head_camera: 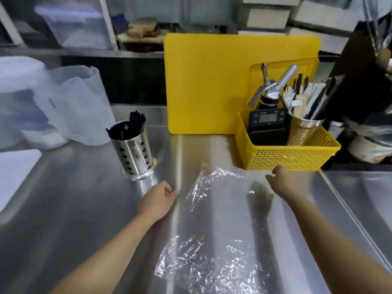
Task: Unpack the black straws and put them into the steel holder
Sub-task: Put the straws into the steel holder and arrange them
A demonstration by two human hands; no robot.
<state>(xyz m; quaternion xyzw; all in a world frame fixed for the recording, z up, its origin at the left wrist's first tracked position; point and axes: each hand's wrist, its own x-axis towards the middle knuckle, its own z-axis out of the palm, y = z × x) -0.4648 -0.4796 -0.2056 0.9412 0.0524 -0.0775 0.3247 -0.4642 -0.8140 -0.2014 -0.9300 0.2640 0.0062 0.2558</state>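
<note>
A perforated steel holder [133, 152] stands upright on the steel counter, left of centre, with black straws [135, 122] sticking out of its top. A crumpled clear plastic wrapper [209, 228] lies flat on the counter between my arms. My left hand [158, 199] rests at the wrapper's left edge, fingers loosely curled, just in front of the holder. My right hand [282, 181] hovers over the wrapper's far right corner, near the yellow basket, fingers bent and holding nothing that I can see.
A yellow basket [284, 155] at the right holds a digital scale, a cream whipper and a steel cup of wrapped straws. A yellow cutting board [203, 81] leans behind it. White plastic bags [63, 107] and a white board [14, 172] sit at the left. A counter seam runs at the right.
</note>
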